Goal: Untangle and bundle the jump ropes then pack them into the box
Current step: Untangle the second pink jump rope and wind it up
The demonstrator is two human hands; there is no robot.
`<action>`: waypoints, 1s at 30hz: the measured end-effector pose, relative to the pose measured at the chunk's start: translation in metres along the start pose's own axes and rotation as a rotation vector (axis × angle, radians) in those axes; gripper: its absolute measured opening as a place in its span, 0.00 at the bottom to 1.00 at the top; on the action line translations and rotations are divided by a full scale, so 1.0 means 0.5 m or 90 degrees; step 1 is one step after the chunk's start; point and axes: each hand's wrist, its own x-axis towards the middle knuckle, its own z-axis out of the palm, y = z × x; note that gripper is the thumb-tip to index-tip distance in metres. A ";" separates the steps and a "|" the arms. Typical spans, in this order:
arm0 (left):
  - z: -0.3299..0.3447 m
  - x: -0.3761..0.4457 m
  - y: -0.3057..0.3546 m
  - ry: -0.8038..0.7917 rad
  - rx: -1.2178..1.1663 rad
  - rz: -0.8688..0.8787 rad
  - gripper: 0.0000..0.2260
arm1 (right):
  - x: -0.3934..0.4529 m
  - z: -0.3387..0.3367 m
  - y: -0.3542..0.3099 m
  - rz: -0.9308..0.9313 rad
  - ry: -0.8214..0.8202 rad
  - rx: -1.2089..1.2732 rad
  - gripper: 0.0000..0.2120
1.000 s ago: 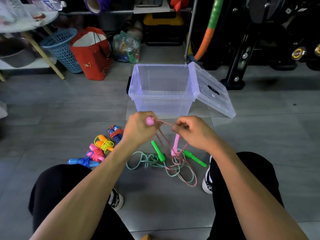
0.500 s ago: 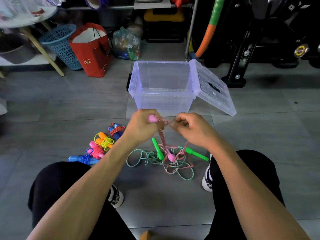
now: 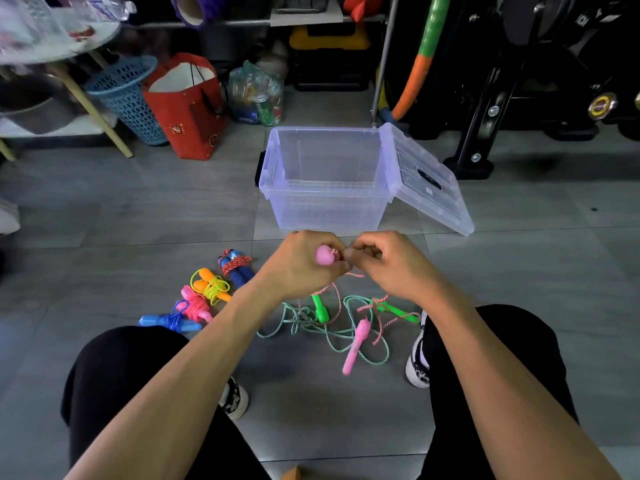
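Observation:
My left hand [image 3: 298, 268] is closed around a pink jump-rope handle [image 3: 325, 255], its round end showing. Touching it from the right, my right hand [image 3: 388, 263] pinches the pink-and-white rope [image 3: 334, 292] right at that handle. The rope hangs down to the floor, where its other pink handle [image 3: 355, 346] lies loose. It is mixed there with a green rope [image 3: 332, 327] that has green handles [image 3: 320, 308]. Several bundled ropes [image 3: 211, 289] lie on the floor to the left. The clear box [image 3: 325, 209] stands open just beyond my hands.
The box lid [image 3: 426, 181] hangs open on the right side. A red bag [image 3: 187, 109], a blue basket [image 3: 131, 98] and a table leg [image 3: 93, 105] stand at the back left. Black exercise equipment [image 3: 491, 109] fills the back right. My knees and shoes [image 3: 417, 362] flank the ropes.
My hands have come together until they touch. The free pink handle has dropped from hanging upright to lying on the floor, and the rope between my hands is now very short.

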 end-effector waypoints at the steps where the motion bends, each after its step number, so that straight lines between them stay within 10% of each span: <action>1: -0.002 0.000 -0.001 0.012 -0.023 -0.009 0.02 | 0.000 0.000 -0.001 0.003 0.001 0.011 0.09; 6: -0.054 0.023 -0.066 0.250 -0.145 -0.239 0.06 | -0.008 -0.022 0.008 0.032 0.039 0.032 0.11; 9: -0.074 0.027 -0.107 0.212 -0.039 -0.378 0.03 | -0.009 -0.034 0.018 0.036 0.065 0.039 0.11; 14: -0.014 0.001 -0.053 0.000 0.086 -0.137 0.25 | -0.009 -0.027 0.013 0.025 0.027 0.022 0.10; 17: 0.014 -0.006 -0.009 0.037 0.002 0.014 0.08 | -0.007 -0.014 0.003 0.014 0.003 0.014 0.11; 23: -0.034 0.018 -0.078 0.257 -0.024 -0.202 0.06 | -0.011 -0.029 0.010 0.038 0.041 0.041 0.10; 26: -0.050 0.019 -0.123 0.174 0.097 -0.352 0.02 | -0.012 -0.041 0.019 0.040 0.063 0.041 0.10; 30: -0.007 -0.001 -0.074 0.006 0.107 -0.163 0.20 | -0.014 -0.030 0.018 0.030 0.035 0.013 0.08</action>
